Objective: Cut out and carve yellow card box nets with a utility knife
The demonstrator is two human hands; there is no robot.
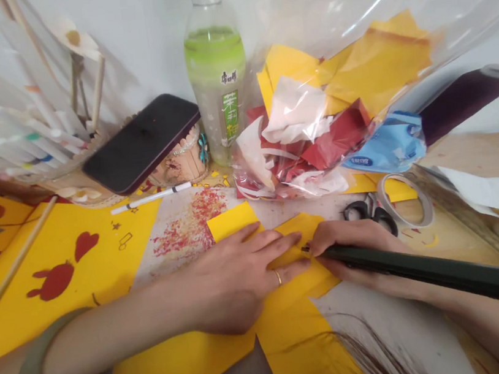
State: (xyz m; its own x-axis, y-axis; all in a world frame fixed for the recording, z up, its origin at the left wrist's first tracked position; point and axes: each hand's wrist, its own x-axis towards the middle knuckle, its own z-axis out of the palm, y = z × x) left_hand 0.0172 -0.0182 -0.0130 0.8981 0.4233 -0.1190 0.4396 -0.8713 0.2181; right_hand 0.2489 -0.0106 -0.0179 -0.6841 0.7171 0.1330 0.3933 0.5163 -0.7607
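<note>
My left hand [243, 274] lies flat with its fingers stretched out, pressing on a piece of yellow paper [303, 224]. A ring and a green bangle are on this arm. My right hand [359, 243] is closed around a long dark green pencil [429, 273], whose tip touches or nearly touches the yellow paper beside my left fingertips. More yellow sheets [299, 341] lie underneath and toward me. Another yellow sheet [116, 230], at the left, carries red paper cutouts [56, 281] and small drawn marks.
A phone [145, 140] leans on pen holders with many markers [34, 143]. Behind are a drink bottle [217, 74] and a clear bag of paper scraps [307, 135]. Scissors [381, 218] and a tape roll [405, 201] lie right. A white pen [151, 198] and wooden stick [18, 260] lie left.
</note>
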